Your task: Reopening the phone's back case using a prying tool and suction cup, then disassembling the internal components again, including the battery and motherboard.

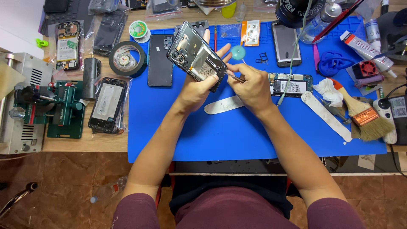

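Opened phone (196, 56) in left hand (199, 87)

Wooden bench (106, 146), brown tiled floor (63, 178)

- Blue mat (237, 140): matt, rubbery, smooth.
- Bench (85, 144) left of the mat: pale wood grain.
- Phone frame (196, 56) above the mat: glossy black plastic.
- Brush (364, 116) on the mat's right edge: coppery metal ferrule, coarse bristles.

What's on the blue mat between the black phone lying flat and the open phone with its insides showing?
In the head view, the hands: the left hand holds a phone frame, the right hand a thin tool.
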